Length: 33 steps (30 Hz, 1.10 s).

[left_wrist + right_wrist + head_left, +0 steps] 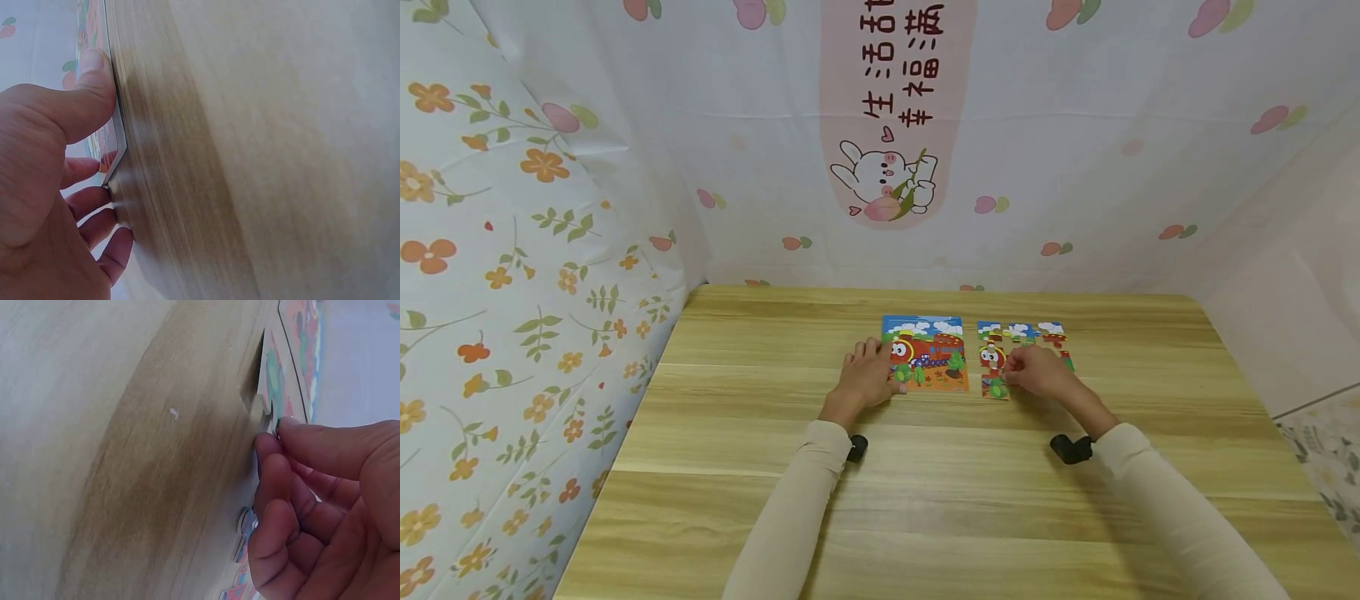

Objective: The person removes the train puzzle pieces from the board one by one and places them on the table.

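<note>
A printed train picture board [934, 382] lies flat on the table. My left hand [865, 377] rests at its near left corner, thumb along the near edge and the other fingers loosely bent beside the left side. To its right is a partly assembled jigsaw puzzle [991, 357] with a matching picture. Thumb and index finger of my right hand [1041, 371] pinch the edge of a puzzle piece [273, 372] at the puzzle's near left corner. In the right wrist view this piece tilts slightly off the table. My right hand hides part of the puzzle.
More puzzle pieces [1051, 329] lie at the far right of the puzzle, and others [245, 525] show beyond my right fingers. The wooden table [925, 500] extends toward me. A printed white curtain [1037, 167] hangs behind it, with a floral one [512, 292] at left.
</note>
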### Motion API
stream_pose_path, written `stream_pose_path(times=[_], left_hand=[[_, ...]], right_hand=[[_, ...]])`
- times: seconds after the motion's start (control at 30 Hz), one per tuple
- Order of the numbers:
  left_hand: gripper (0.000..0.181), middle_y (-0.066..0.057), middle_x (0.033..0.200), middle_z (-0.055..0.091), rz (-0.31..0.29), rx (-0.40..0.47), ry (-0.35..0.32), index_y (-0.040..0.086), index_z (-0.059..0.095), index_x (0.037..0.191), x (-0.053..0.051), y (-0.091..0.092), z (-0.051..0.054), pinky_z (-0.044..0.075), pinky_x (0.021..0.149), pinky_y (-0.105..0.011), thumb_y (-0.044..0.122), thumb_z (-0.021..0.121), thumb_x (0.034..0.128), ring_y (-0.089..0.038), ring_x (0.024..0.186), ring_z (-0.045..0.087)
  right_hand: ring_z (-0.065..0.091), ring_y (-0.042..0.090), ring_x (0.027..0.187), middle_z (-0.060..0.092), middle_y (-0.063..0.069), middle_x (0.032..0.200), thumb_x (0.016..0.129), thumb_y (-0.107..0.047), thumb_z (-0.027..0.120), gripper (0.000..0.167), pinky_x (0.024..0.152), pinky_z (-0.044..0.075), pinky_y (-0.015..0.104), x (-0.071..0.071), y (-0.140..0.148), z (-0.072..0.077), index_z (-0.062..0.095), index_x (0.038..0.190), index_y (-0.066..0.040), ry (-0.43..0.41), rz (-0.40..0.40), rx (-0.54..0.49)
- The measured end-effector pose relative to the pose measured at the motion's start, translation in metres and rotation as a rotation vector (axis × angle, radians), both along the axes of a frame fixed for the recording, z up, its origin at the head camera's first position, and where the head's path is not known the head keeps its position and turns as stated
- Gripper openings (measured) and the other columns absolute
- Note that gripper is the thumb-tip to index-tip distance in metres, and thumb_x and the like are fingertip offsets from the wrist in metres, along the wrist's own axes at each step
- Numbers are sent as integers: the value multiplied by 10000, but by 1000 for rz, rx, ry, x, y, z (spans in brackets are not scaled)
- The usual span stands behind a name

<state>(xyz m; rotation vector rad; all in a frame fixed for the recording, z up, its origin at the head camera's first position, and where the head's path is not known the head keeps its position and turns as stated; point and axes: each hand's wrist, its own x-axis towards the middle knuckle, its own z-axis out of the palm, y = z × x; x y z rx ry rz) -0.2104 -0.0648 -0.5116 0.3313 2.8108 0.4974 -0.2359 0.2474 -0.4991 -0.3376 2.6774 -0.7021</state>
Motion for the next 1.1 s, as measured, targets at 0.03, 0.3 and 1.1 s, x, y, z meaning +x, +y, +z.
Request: stream_pose_path(times=[0.03, 0.3, 1.1], left_hand=[[846, -121, 1451, 350, 0, -1, 0, 89, 320, 1552, 0, 0, 0, 313, 1035, -424, 479, 688, 897, -302, 1316, 321], [839, -124, 1449, 355, 3, -1, -6, 91, 321, 1551, 0, 0, 1, 312, 1031, -423, 470, 690, 900, -305, 1309, 329], [840, -112, 1439, 358, 16, 3, -14, 100, 320, 1553, -1, 1, 0, 308, 1031, -415, 469, 693, 897, -290, 1302, 324]], right_hand=[[486, 162, 647, 590, 5, 719, 931, -135, 640, 126, 600, 381, 299, 1, -1, 0, 641, 819, -77, 10, 4, 14], [487, 155, 629, 596, 12, 730, 934, -121, 617, 133, 579, 376, 292, 3, -6, 1, 639, 807, -86, 76, 49, 115], [496, 164, 647, 606, 22, 737, 936, -121, 641, 119, 584, 378, 292, 3, -6, 3, 656, 828, -71, 66, 27, 107]])
